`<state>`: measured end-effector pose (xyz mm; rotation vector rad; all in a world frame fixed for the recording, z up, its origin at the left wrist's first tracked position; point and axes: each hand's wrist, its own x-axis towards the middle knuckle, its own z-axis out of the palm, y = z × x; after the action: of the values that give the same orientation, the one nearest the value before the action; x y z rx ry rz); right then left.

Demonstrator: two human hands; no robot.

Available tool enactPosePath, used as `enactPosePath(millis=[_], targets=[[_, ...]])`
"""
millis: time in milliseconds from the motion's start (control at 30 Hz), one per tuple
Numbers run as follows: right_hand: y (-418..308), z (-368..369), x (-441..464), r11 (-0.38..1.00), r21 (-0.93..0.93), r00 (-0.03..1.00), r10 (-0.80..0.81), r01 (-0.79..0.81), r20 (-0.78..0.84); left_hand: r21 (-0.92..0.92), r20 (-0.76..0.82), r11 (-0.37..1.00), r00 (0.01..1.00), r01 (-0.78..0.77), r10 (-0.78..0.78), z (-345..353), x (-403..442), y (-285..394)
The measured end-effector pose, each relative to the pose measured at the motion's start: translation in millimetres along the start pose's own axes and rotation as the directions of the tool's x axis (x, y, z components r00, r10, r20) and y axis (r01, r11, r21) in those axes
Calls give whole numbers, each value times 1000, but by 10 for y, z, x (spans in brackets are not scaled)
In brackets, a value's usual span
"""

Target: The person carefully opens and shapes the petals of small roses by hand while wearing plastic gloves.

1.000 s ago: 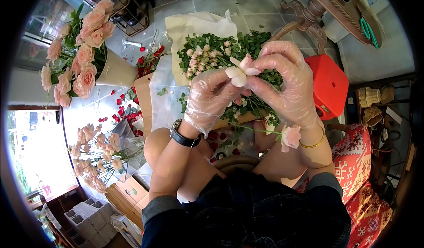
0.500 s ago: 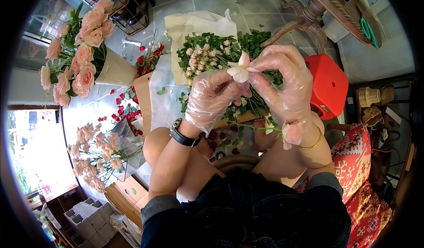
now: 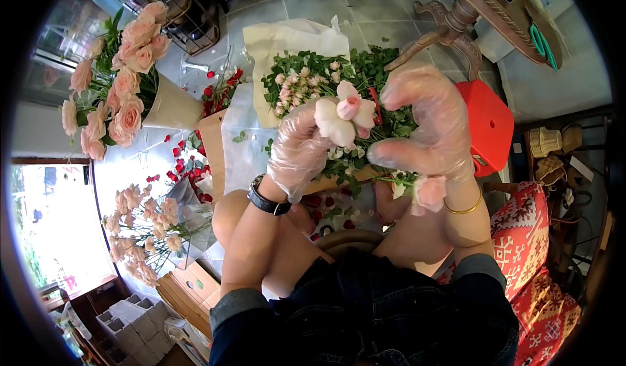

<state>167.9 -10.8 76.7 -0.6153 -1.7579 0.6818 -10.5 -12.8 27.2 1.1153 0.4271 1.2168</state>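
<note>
In the head view my left hand [image 3: 300,151], in a clear plastic glove, is closed around the base of a pale pink rose [image 3: 339,118]. Broad outer petals spread out around its tight pink centre, and its stem is hidden by the hand. My right hand [image 3: 427,128], gloved the same way, is just right of the flower. Its thumb and curved fingers are apart with nothing between them. Another pink rose [image 3: 429,194] shows below it, near the wrist. Behind both hands lies a bunch of small pink roses [image 3: 303,87] with green leaves, on pale wrapping paper [image 3: 293,33].
Pink roses stand in a white bucket [image 3: 173,105] at left, with more cut roses [image 3: 140,229] below. Red petals [image 3: 182,164] litter the tiled floor. A red stool [image 3: 490,124] and a wooden table [image 3: 495,14] carrying green-handled scissors [image 3: 542,46] are at right.
My right hand has let go of a petal and drawn away, its fingers spreading. The rose in my left hand has turned, showing its broad petals and centre.
</note>
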Motion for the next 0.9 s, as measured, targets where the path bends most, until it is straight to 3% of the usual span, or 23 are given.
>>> enactPosePath(millis=[33, 200, 267, 400, 500, 567, 667, 800, 867, 900], targets=[[34, -49, -15, 996, 91, 1000, 0, -3, 29, -38, 7, 989, 990, 142, -142, -43, -33, 43], [-24, -28, -72, 943, 267, 971, 225, -196, -82, 24, 24, 994, 994, 102, -103, -176, -115, -78], [-23, -24, -41, 987, 68, 988, 148, -145, -34, 51, 53, 999, 999, -7, 4, -211, -105, -131], [-15, -27, -26, 995, -11, 994, 97, -98, -45, 81, 125, 997, 992, -9, -1, -206, -55, -41], [1, -34, -25, 986, -114, 991, 115, -122, -63, 164, 22, 965, 978, 203, -209, -173, -77, 34], [53, 27, -37, 931, 77, 902, 365, -357, -231, 57, 0, 978, 980, 200, -200, -157, -74, 32], [169, -15, -71, 871, 30, 858, 489, -491, -161, 110, -99, 981, 984, 161, -150, -150, -95, 12], [140, -9, -60, 915, -41, 909, 391, -401, -144, 230, -135, 965, 986, 129, -100, -167, -107, -11], [91, -45, -46, 973, -157, 980, 151, -171, -129, 125, -85, 986, 992, 107, -96, -121, -106, -24], [55, -39, -43, 973, -157, 980, 151, -171, -128, 124, -86, 987, 992, 106, -96, -89, -100, -11]])
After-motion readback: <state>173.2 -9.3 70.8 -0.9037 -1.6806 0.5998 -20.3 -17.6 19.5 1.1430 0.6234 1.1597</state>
